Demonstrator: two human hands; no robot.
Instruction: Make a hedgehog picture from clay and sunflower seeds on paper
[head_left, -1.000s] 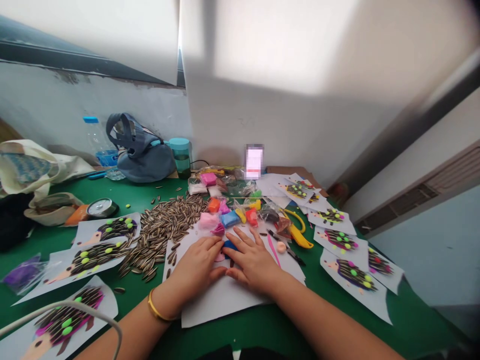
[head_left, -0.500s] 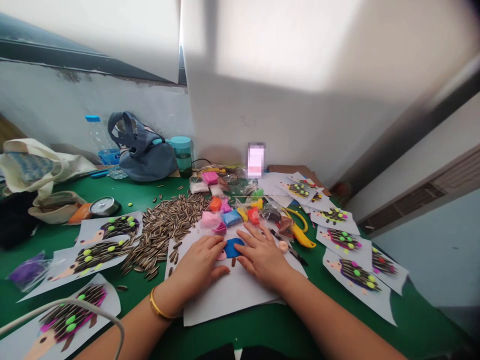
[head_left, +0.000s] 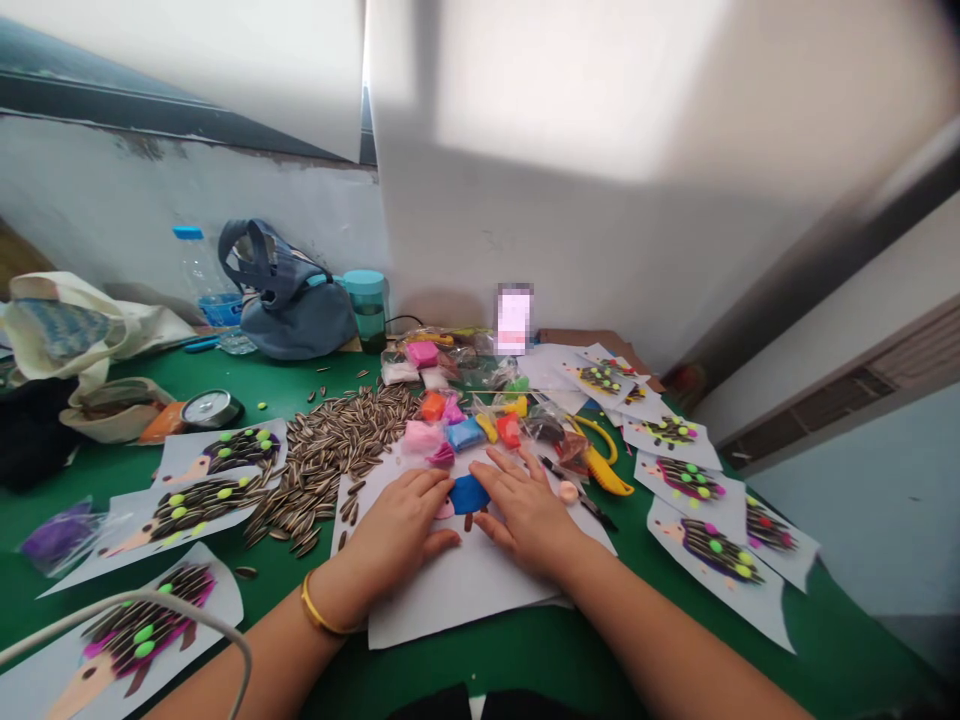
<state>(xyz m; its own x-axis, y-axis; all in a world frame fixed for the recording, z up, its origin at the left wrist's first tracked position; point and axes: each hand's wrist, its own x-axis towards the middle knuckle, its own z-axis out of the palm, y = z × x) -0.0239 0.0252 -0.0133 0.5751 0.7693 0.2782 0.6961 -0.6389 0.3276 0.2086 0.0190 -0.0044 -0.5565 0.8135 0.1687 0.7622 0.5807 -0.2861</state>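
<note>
a blue clay-like shape [head_left: 469, 494] is lying on the white paper [head_left: 442, 605] between the two hands, a pink piece [head_left: 445, 509] adjoining its left end. the left hand [head_left: 401, 525] is resting with fingers extended, gripping nothing visible; the right hand [head_left: 525, 505] is lying spread, its fingers meeting the shape's right edge. uneven pressure could be skewing that edge, and a dragging palm could be shifting the paper and its loose seeds [head_left: 351, 503].

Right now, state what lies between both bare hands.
In the head view: a rounded blue clay piece, a pink piece, brown pieces, on white paper.
</note>
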